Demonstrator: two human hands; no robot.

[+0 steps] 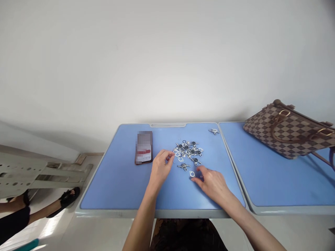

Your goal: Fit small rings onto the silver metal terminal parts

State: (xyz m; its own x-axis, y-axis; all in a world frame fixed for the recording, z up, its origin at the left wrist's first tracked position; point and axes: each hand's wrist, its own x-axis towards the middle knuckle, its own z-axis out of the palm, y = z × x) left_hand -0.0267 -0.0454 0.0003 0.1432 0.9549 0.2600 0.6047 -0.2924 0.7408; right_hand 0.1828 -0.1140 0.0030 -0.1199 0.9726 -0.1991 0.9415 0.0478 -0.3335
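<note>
My left hand [162,164] is at the left edge of a small pile of metal parts, its thumb and forefinger pinched together; what they hold, if anything, is too small to make out. My right hand [212,181] rests low over the table, thumb and fingers apart, beside a flat silver oval plate with a hole [192,174]. A metal part with two prongs [184,166] lies between my hands. Just behind it sits a similar part with a black round centre [195,160]. More of these parts, thin oval plates [180,159] and a black ring [184,142] make up the pile.
A phone in a brown case [143,148] lies on the blue table [120,188], left of the pile. Finished-looking metal parts [214,131] lie at the back right corner. A checkered handbag [290,130] stands on the adjoining table [282,184]. Another person's feet [68,197] show at left.
</note>
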